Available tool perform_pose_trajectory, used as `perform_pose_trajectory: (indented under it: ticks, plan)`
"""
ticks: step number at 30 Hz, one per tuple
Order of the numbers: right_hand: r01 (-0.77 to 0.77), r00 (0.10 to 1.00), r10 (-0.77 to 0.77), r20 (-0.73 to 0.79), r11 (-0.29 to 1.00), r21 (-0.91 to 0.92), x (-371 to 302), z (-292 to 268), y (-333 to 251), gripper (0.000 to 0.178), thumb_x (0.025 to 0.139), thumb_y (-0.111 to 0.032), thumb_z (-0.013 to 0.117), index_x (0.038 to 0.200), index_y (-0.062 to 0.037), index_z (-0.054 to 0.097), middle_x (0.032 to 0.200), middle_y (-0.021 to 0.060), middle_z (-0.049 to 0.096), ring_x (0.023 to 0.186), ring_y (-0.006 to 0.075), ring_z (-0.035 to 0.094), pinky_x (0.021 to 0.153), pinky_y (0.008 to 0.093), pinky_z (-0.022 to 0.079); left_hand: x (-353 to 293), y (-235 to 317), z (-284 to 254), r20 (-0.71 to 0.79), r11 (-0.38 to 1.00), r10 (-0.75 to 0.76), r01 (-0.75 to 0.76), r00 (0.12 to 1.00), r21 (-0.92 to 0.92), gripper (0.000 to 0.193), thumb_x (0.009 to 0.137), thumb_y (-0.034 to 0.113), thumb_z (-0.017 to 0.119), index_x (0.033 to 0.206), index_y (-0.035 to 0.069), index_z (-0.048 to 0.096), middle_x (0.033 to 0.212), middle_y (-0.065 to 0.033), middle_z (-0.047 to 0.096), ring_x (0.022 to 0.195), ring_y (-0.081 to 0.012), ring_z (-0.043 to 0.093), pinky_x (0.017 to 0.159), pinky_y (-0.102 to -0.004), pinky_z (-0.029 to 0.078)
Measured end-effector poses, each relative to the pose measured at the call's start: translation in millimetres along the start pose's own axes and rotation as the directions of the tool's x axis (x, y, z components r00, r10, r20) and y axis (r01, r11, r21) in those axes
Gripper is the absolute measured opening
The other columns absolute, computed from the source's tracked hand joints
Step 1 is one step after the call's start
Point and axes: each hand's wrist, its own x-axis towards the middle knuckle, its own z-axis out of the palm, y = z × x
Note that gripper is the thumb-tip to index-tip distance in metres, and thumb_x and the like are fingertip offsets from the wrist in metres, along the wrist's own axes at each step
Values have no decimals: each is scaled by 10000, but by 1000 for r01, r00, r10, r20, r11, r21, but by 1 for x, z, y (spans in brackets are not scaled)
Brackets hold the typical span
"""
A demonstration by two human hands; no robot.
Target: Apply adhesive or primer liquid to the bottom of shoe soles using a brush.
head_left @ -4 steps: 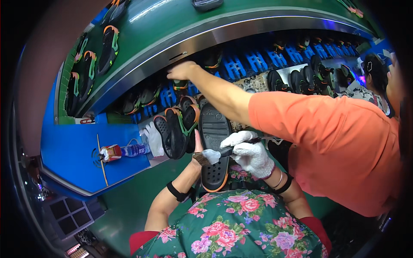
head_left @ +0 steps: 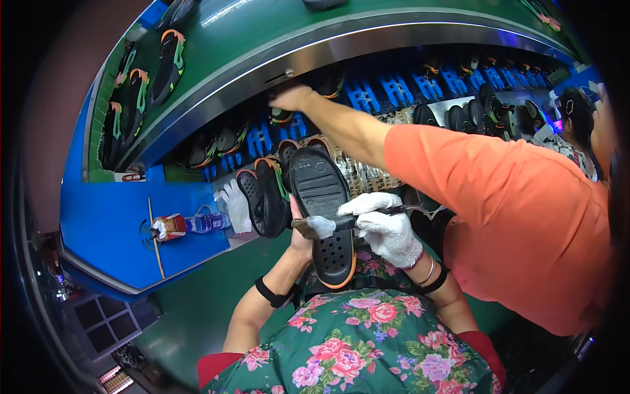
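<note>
Centre of frame: black shoe sole [head_left: 323, 217], held bottom-up and roughly upright, a little tilted. Toe end toward the top, with a smooth panel and fine tread ribs; lower end has rows of small round holes. Thin orange edge runs around the lower rim. Matte, dark rubber look.

Left hand [head_left: 298, 240], bare, grips the sole from behind on its left edge. Thumb shows on the rim, other fingers hidden behind the sole. Black band on the left wrist.

Right hand [head_left: 386, 226] in a white glove, fingers closed around a brush [head_left: 328, 225] with a thin dark handle. The brush's pale tip rests on the sole's middle, left of the glove. Black band and a thin bracelet on the right wrist.

Just left of the held sole, more black soles [head_left: 266, 197] with orange and green trim stand on edge, touching one another. A white glove [head_left: 236, 205] lies beside them. Further left, on the blue tray [head_left: 118, 223], a bottle [head_left: 187, 224] lies on its side, with a thin stick next to it.

Upper half: curved green conveyor [head_left: 262, 39] with a metal rim, soles on top at upper left, blue racks beneath.

Right side: another person in an orange shirt [head_left: 512, 217] reaches an arm across to the conveyor rim, hand [head_left: 292, 98] at upper centre.

Bottom: floral clothing of the wearer.
</note>
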Motion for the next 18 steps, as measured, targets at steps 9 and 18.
perform_pose_trajectory:
  ticks: [9,18]
  plan:
    - [278,955,-286,78,775,-567,15,27,-8,216,821,63,758,1035,37,757,1078,165,755,945,217,720,846,338,575,-17,8,-3,429,981,178,-124,885,-150,998,901,886,284,1454,83,499,1329,-130,634,1132,-306,652,974,-478,538]
    - [576,793,-399,460,246,-780,29,37,-24,259,772,48,783,1016,-40,776,1068,142,774,941,261,735,818,352,570,-14,6,9,522,898,406,-222,750,-380,926,966,816,242,1556,119,395,1512,-92,510,1362,-287,509,1166,-460,392]
